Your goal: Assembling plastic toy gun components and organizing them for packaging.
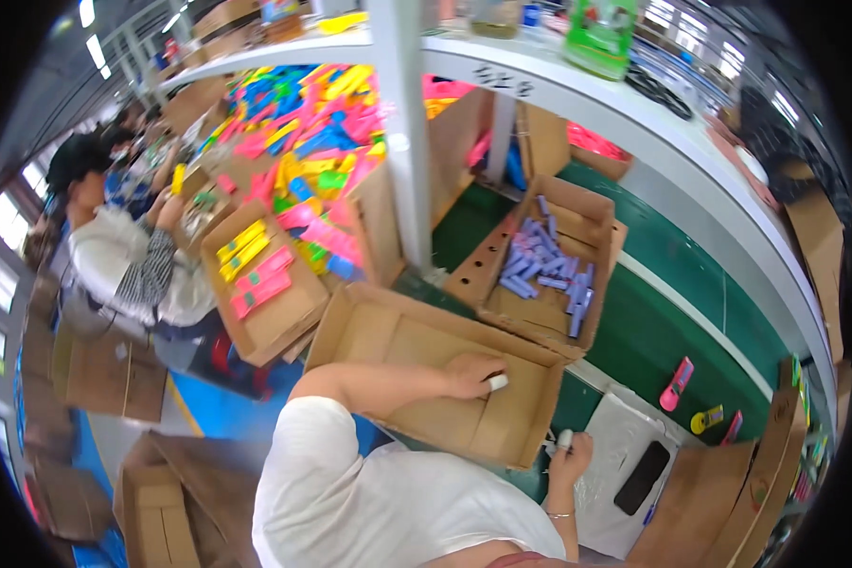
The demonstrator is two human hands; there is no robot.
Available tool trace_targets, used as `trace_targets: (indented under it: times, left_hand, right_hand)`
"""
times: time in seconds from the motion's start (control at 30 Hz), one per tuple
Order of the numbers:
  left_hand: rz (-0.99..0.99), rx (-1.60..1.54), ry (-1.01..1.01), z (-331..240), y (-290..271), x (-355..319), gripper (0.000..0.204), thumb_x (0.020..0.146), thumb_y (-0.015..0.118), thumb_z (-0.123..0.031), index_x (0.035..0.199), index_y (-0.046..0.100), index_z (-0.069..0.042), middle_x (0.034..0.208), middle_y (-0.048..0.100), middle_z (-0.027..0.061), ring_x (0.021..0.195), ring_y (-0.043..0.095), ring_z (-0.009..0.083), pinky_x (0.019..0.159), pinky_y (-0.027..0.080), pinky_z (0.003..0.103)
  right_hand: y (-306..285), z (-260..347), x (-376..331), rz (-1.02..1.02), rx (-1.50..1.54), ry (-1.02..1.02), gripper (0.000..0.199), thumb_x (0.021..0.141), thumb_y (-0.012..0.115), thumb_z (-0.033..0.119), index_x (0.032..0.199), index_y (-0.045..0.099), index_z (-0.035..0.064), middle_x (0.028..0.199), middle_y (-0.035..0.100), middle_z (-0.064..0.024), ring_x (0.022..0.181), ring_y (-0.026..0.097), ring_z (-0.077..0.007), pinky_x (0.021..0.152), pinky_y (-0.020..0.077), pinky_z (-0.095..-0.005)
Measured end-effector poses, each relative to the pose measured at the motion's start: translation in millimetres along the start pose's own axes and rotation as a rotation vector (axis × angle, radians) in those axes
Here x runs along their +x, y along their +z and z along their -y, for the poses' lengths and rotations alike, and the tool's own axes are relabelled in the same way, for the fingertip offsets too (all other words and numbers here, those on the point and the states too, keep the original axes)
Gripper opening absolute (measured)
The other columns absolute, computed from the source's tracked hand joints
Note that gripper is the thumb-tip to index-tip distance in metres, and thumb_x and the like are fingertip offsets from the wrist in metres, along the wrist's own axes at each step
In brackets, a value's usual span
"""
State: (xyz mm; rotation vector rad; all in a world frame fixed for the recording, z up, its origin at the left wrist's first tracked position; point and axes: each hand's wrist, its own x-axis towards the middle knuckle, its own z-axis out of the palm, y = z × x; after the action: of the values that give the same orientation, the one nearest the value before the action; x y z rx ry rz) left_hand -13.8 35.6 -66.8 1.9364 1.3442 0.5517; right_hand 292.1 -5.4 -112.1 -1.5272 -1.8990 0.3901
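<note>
My left hand reaches over an open, shallow cardboard box in front of me. Its fingers are curled together, and a white covering shows on one fingertip. What they hold, if anything, is hidden. Just off the box's right corner, my right hand is also closed, with a white covering on one finger. Something small and dark shows beside its fingertips, too small to name. Beyond the first box, a second cardboard box holds many short purple cylinders.
A black phone lies on a plastic-wrapped pad at right. Pink and yellow items rest on the green bench. At left, a co-worker sits by a box of yellow and pink pieces. A white post supports the shelf.
</note>
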Motion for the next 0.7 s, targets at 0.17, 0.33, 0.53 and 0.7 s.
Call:
trace_targets:
  times: [0.17,0.33,0.53,0.7]
  left_hand:
    - [0.046,-0.122,0.221,-19.7,-74.4,-47.0,0.027,0.086,0.058,-0.026,0.103,0.055,-0.006,0.096,0.058,0.0126,0.091,0.055,0.0343,0.078,0.046,0.041]
    - [-0.420,0.505,0.113,-13.6,-181.7,-142.6,0.022,0.075,0.064,-0.016,0.097,0.062,-0.011,0.094,0.061,0.0098,0.089,0.058,0.0303,0.077,0.048,0.040]
    - [-0.710,0.527,-0.580,136.1,-245.9,-262.7,0.068,0.069,0.071,-0.027,0.127,0.043,-0.005,0.117,0.055,0.0198,0.111,0.051,0.0345,0.095,0.041,0.042]
    - [-0.346,0.527,-1.052,169.4,-278.5,-282.9,0.096,0.056,0.079,-0.034,0.136,0.034,-0.005,0.122,0.053,0.0206,0.116,0.049,0.0353,0.098,0.040,0.041]
  right_hand:
    - [4.7,-9.2,-0.7,-0.221,0.583,0.083,0.029,0.088,0.051,0.027,0.085,0.056,-0.0014,0.082,0.055,-0.0117,0.075,0.052,-0.0236,0.072,0.0427,-0.0341]
    - [-1.5,-7.8,-4.7,-0.327,0.862,0.220,0.037,0.097,0.037,0.031,0.089,0.054,-0.0013,0.083,0.053,-0.0066,0.078,0.049,-0.0153,0.072,0.0400,-0.0282]
    - [-0.1,-31.9,-6.7,-0.150,0.732,0.250,0.037,0.094,0.043,0.030,0.104,0.053,-0.0046,0.091,0.057,-0.0099,0.083,0.052,-0.0158,0.077,0.0422,-0.0290]
    - [-0.3,-16.7,-2.2,-0.062,0.545,0.158,0.029,0.091,0.041,0.026,0.089,0.050,-0.0012,0.080,0.052,-0.0066,0.076,0.048,-0.0162,0.070,0.0390,-0.0281]
